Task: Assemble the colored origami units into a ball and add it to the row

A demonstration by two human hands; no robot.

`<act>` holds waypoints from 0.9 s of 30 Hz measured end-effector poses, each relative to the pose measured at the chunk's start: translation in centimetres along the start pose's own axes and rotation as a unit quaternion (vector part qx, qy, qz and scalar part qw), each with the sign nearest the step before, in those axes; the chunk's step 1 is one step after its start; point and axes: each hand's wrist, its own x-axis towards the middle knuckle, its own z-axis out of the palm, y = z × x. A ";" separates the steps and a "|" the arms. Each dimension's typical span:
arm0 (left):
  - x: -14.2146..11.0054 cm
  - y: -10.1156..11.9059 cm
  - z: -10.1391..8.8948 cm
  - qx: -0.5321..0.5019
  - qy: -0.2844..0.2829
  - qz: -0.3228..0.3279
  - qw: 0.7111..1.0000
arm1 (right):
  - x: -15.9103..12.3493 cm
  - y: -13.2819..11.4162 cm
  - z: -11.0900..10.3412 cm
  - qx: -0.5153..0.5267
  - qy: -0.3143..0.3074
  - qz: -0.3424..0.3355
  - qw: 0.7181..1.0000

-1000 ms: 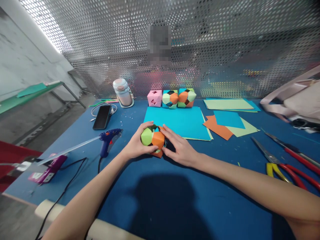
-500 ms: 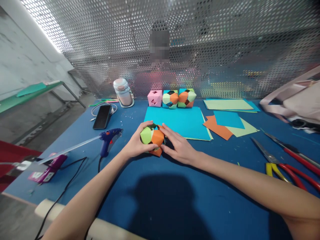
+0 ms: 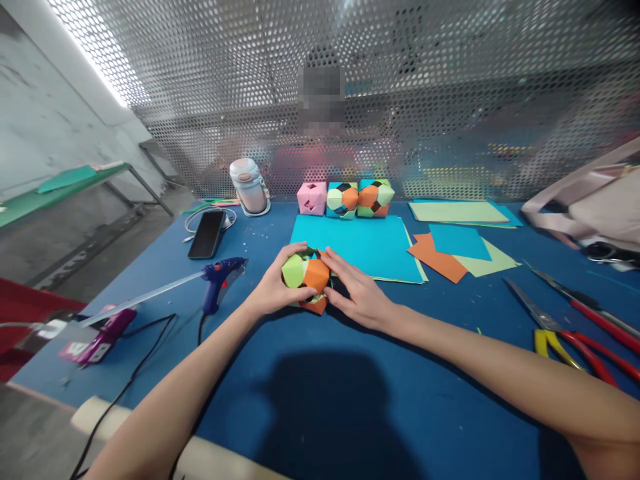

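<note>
Green-and-orange paper ball [image 3: 317, 273] grasped on left side by left hand [image 3: 273, 287], thumb laid across near face; clasped on right by right hand [image 3: 364, 299]; blue sheets [image 3: 361, 241] stacked beyond.

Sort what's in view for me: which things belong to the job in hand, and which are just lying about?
Probably the job's:
multicoloured paper piece, between left hand and right hand
row of folded paper blocks
large blue sheet
small loose papers
scissors and glue gun, both untouched

Probably just lying about:
phone
bottle
pale bag
</note>
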 end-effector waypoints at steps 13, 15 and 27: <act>-0.1 -0.1 -0.2 -0.005 -0.037 0.013 0.999 | -0.1 0.1 0.0 0.008 0.017 -0.032 0.999; -0.1 0.0 -0.2 -0.004 -0.042 0.008 0.999 | -0.1 0.1 -0.1 0.016 0.008 -0.029 0.999; -0.3 0.5 -0.2 0.011 -0.073 0.006 0.997 | -0.4 0.4 -0.6 0.040 -0.013 -0.050 0.998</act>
